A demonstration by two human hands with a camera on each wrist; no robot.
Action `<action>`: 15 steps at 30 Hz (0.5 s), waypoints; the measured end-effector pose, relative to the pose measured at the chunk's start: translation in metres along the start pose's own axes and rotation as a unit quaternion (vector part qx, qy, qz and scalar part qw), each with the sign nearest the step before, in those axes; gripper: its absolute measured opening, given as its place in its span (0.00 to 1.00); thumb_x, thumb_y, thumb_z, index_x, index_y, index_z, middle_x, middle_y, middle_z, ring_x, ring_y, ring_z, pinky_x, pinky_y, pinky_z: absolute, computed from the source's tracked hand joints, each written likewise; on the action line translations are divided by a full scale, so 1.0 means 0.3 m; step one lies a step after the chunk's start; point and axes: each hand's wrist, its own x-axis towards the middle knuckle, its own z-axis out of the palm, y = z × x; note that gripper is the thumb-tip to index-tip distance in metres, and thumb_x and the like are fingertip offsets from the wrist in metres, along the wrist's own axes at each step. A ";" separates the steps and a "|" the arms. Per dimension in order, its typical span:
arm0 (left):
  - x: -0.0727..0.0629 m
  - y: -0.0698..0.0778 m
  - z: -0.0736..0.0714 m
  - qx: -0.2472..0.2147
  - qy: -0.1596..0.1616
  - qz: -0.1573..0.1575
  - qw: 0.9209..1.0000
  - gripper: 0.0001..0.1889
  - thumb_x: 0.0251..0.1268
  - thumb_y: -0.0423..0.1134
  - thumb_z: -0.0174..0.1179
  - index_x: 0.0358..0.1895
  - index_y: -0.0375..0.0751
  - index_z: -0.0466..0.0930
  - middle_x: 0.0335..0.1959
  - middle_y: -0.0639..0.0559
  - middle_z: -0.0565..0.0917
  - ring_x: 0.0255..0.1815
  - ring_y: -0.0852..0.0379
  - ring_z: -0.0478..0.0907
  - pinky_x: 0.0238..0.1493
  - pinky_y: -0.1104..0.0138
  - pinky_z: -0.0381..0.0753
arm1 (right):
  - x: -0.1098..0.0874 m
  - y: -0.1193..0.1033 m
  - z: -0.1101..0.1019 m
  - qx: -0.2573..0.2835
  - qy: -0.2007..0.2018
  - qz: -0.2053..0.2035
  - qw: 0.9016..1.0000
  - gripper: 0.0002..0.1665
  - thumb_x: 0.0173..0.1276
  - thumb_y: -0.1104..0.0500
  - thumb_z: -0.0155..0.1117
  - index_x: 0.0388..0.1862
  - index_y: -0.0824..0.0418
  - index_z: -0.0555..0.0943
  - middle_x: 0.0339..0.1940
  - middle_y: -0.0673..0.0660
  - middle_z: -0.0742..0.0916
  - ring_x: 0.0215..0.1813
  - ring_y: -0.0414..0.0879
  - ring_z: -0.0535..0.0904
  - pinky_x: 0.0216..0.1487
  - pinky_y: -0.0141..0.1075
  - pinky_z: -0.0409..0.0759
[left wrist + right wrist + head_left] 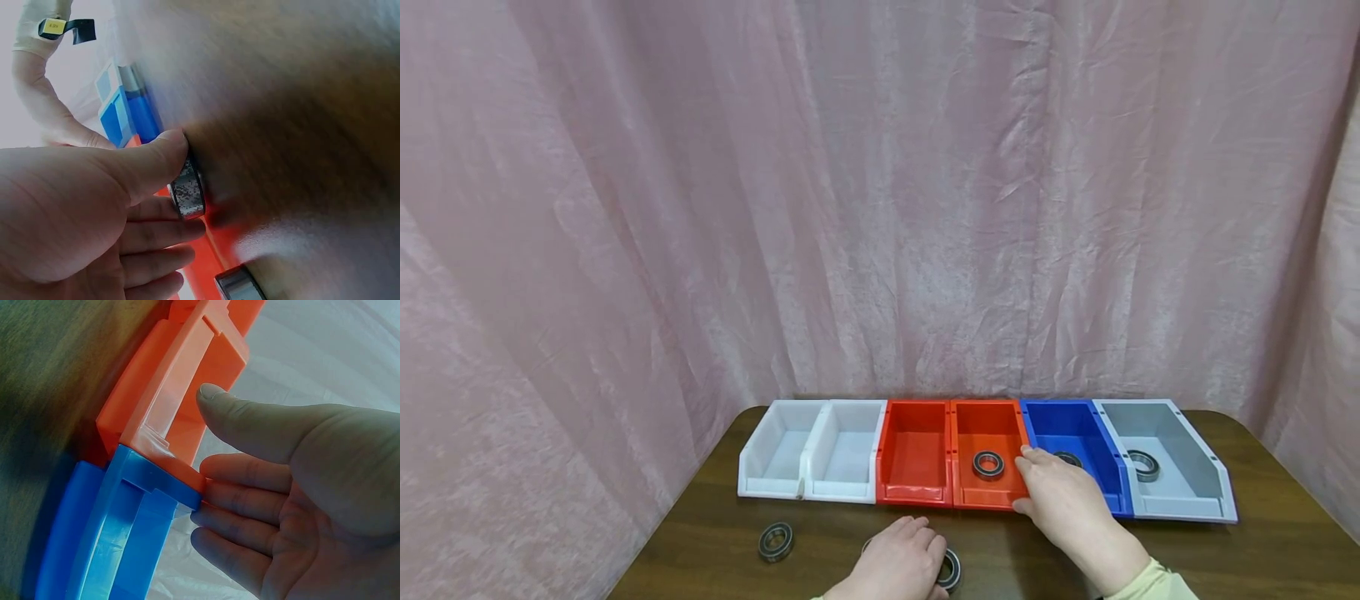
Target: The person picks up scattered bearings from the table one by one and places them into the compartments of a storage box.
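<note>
Low on the table in the head view, my left hand (pixel 898 560) reaches over a ball bearing (pixel 951 570). The left wrist view has the thumb and index finger of the left hand (pixel 94 212) on either side of that bearing (pixel 189 190), pinching it. A second bearing (pixel 240 285) lies just past the fingers, mostly covered by the hand in the head view. Over the wall between the orange bin (pixel 988 417) and the blue bin (pixel 1060 414) is my right hand (pixel 1063 492). In the right wrist view the right hand (pixel 269 481) has its fingers extended, holding nothing.
Bearings lie in the orange bin (pixel 988 465), the blue bin and the grey bin (pixel 1187 492). Left of these stand a red bin (pixel 917 421) and two white bins (pixel 847 446). A loose bearing (pixel 776 542) lies on the table (pixel 700 542) at left. A pink curtain (pixel 880 208) hangs behind.
</note>
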 end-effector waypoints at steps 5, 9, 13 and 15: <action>-0.011 0.002 -0.003 0.009 0.015 0.008 1.000 0.25 0.68 0.65 0.74 0.49 0.47 0.88 0.49 0.58 0.91 0.61 0.57 0.86 0.67 0.64 0.82 | 0.003 -0.001 -0.002 -0.002 -0.010 0.002 1.000 0.35 0.60 0.50 0.89 0.59 0.70 0.88 0.63 0.69 0.89 0.66 0.65 0.86 0.64 0.60 0.85; -0.012 0.000 -0.019 0.000 -0.001 0.005 1.000 0.25 0.69 0.65 0.74 0.52 0.47 0.88 0.51 0.58 0.91 0.63 0.57 0.86 0.69 0.64 0.81 | 0.003 0.000 -0.005 -0.003 -0.014 0.002 1.000 0.35 0.60 0.50 0.88 0.59 0.70 0.88 0.63 0.69 0.89 0.66 0.65 0.86 0.65 0.60 0.85; -0.007 -0.004 -0.042 -0.022 -0.030 0.003 0.999 0.27 0.71 0.65 0.71 0.59 0.47 0.88 0.57 0.57 0.90 0.66 0.57 0.84 0.72 0.63 0.80 | 0.002 0.001 -0.006 -0.004 -0.014 0.000 1.000 0.36 0.60 0.50 0.88 0.59 0.71 0.88 0.63 0.69 0.89 0.66 0.66 0.86 0.65 0.60 0.84; -0.007 -0.005 -0.055 -0.030 -0.036 0.003 0.999 0.28 0.72 0.64 0.71 0.61 0.46 0.87 0.59 0.56 0.90 0.68 0.56 0.84 0.73 0.63 0.79 | 0.002 0.002 -0.006 -0.004 -0.014 0.000 1.000 0.36 0.60 0.50 0.88 0.59 0.71 0.88 0.63 0.69 0.89 0.66 0.66 0.86 0.65 0.60 0.84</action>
